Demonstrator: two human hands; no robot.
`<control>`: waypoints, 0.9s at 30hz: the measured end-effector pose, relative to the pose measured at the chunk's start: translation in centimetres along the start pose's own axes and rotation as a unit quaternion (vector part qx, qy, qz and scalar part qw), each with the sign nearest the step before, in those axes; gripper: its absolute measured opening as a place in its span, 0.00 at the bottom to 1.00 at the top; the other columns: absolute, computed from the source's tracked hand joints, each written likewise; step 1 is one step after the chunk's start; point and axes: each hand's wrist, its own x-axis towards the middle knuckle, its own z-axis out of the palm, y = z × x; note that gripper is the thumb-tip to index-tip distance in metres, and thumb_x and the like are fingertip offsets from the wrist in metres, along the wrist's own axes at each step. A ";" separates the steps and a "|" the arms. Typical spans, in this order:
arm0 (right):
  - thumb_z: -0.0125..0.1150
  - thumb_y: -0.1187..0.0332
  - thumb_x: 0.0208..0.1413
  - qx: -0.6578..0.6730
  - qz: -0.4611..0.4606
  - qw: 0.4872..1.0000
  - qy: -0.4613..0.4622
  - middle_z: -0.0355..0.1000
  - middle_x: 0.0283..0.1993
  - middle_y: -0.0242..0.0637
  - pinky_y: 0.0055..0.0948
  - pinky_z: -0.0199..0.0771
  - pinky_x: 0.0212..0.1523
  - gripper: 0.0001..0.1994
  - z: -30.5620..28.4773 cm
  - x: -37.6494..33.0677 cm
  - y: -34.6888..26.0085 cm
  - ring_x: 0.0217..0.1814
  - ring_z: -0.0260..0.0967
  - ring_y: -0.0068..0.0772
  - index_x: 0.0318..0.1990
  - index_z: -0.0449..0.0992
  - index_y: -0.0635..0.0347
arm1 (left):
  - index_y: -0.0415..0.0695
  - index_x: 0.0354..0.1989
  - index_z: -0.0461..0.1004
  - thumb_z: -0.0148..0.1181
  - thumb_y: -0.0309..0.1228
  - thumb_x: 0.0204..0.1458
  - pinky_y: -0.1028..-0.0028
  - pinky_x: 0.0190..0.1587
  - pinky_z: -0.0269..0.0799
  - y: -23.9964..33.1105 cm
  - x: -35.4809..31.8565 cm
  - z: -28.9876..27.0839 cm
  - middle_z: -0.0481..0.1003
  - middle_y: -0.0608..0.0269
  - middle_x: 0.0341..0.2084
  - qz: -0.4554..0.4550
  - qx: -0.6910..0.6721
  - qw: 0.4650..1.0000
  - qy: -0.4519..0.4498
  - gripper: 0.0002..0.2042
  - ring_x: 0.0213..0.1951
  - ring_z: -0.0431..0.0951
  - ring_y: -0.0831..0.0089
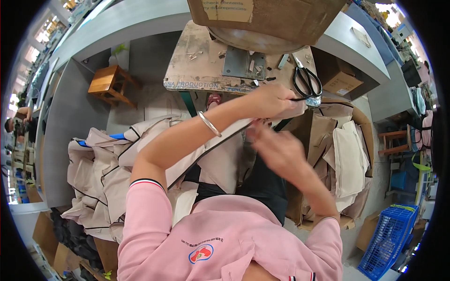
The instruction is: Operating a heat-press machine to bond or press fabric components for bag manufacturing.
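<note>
Black-edged beige cloth (190,163) gripped by left hand (275,100) near table (187,65), right hand (282,151) blurred just below, grip unclear.

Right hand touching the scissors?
Apart. The head view shows the right hand well below the scissors, with beige fabric in the gap between.

A long grey workbench (117,29) runs behind the far edge of a worn worktable (180,61) with a green leg (188,104), while a wooden stool (103,79) stands on pale flooring (121,121) off its left edge, another stool (393,140) stands well beyond its right, and bright windows (33,54) glare far left.
</note>
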 end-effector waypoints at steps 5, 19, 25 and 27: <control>0.63 0.67 0.53 0.029 0.062 0.997 -0.046 0.72 0.39 0.36 0.34 0.76 0.28 0.11 3.9 4.0 -1.4 0.27 0.74 0.35 0.44 0.78 0.54 | 0.39 0.57 0.73 0.54 0.41 0.62 0.66 0.52 0.71 0.2 -3.2 0.9 0.79 0.49 0.47 0.056 -0.032 0.994 0.085 0.21 0.50 0.79 0.52; 0.73 0.69 0.47 0.133 0.298 0.940 0.098 0.76 0.32 0.37 0.26 0.72 0.30 0.13 -4.3 5.4 4.3 0.28 0.76 0.29 0.41 0.81 0.61 | 0.35 0.49 0.78 0.63 0.25 0.59 0.79 0.48 0.72 -4.3 -13.5 -0.8 0.78 0.71 0.39 -0.039 -0.130 0.972 0.193 0.12 0.42 0.73 0.85; 0.75 0.66 0.50 0.135 0.333 0.922 0.141 0.75 0.29 0.36 0.23 0.69 0.30 0.14 -3.6 7.6 8.4 0.27 0.72 0.23 0.40 0.81 0.65 | 0.40 0.43 0.80 0.63 0.33 0.61 0.83 0.39 0.71 -3.8 -8.0 -6.7 0.77 0.73 0.33 -0.085 -0.244 0.948 0.186 0.10 0.36 0.74 0.87; 0.72 0.59 0.52 0.137 0.350 0.916 0.139 0.77 0.32 0.38 0.30 0.71 0.32 0.15 -2.7 8.4 9.4 0.28 0.74 0.34 0.40 0.81 0.61 | 0.39 0.43 0.80 0.62 0.31 0.61 0.84 0.35 0.69 -4.1 -6.5 -7.5 0.76 0.75 0.31 -0.096 -0.293 0.931 0.193 0.08 0.33 0.73 0.88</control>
